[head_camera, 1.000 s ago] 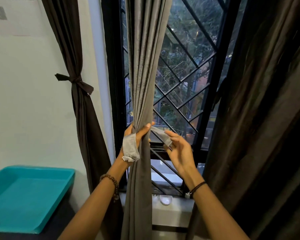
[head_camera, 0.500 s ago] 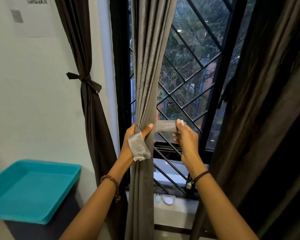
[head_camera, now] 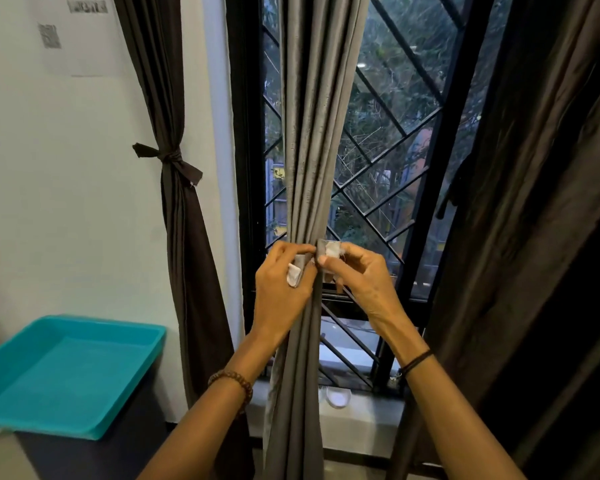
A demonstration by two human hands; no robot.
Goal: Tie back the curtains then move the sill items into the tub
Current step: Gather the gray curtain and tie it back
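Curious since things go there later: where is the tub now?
The teal tub sits low on the left in the head view, beside the tied dark curtain, by the wall.

Nothing here can be read. A sheet [head_camera: 80, 46] stuck high on the far left wall [head_camera: 49, 174] has a dark line of print at its top and a square, code-like patch beneath, both too blurred to make out.

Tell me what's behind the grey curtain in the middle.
Black window grille and trees outside; lower down, the sill with a small white item. Any sill items directly behind the curtain are hidden.
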